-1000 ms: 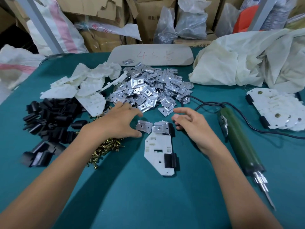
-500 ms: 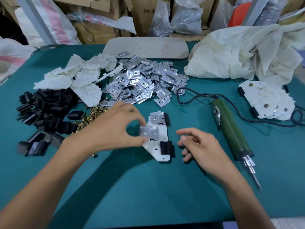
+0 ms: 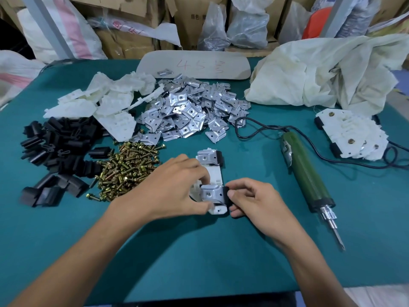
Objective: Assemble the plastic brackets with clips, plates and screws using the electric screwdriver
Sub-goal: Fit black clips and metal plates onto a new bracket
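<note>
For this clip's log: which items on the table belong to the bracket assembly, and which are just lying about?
In the job: bracket held by left hand and right hand; piles of metal plates, screws, black clips, white brackets; electric screwdriver; finished brackets.
Lying about: crumpled cloth, beige board, cardboard boxes, plastic bags.

Your left hand [image 3: 174,187] and right hand [image 3: 254,200] meet over a white plastic bracket [image 3: 215,173] lying on the teal tabletop [image 3: 199,251]. The left pinches a silver metal plate [image 3: 210,193] at the bracket's near end; the right pinches the black plastic clip [image 3: 226,196] on its right edge. A second plate [image 3: 207,157] sits at the far end. Brass-coloured screws [image 3: 128,169] and loose black clips [image 3: 57,151] lie heaped to your left. The green electric screwdriver [image 3: 303,171] lies to your right, apart from both hands, tip toward you.
</note>
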The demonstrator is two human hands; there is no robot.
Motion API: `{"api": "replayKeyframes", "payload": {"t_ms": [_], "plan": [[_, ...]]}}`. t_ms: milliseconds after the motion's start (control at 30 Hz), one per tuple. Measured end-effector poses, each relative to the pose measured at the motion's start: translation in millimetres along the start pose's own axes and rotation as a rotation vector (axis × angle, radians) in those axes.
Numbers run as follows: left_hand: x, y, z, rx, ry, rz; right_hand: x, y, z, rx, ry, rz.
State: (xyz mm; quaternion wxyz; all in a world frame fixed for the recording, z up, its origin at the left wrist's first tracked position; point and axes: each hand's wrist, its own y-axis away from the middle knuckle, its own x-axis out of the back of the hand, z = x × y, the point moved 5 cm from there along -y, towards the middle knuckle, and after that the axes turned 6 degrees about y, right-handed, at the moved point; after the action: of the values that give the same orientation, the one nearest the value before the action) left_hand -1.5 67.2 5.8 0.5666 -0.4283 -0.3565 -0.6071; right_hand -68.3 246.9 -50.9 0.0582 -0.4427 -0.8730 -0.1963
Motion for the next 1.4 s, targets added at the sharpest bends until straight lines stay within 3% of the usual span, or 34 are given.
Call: {"api": "replayKeyframes", "payload": {"t_ms": [300,567,733,933,1167,1400], "plan": [[-6.9,6.6,-4.0,0.033,0.092,0.037,-3.2,-1.4,0.2,-0.055,-0.178,-0.064],[-23.1,20.1,-19.8,0.108,0.34,0.063,-9.0,-10.1,-7.5,-0.084,-0.263,-0.083],[-20.0,19.5,-34.3,0.277,0.626,0.289,-8.8,-29.8,-31.0,0.028,-0.338,-0.033],[-12.7,-5.8,-36.9,0.25,1.205,0.264,-7.4,-55.9,-50.2,0.134,-0.462,-0.032],[-20.8,-9.4,-38.2,0.256,1.413,0.295,-8.1,-61.4,-38.5,0.133,-0.434,-0.045],[-24.4,-6.0,-40.1,0.267,1.408,0.286,-10.2,-61.8,-36.6,0.122,-0.421,-0.051]]}}
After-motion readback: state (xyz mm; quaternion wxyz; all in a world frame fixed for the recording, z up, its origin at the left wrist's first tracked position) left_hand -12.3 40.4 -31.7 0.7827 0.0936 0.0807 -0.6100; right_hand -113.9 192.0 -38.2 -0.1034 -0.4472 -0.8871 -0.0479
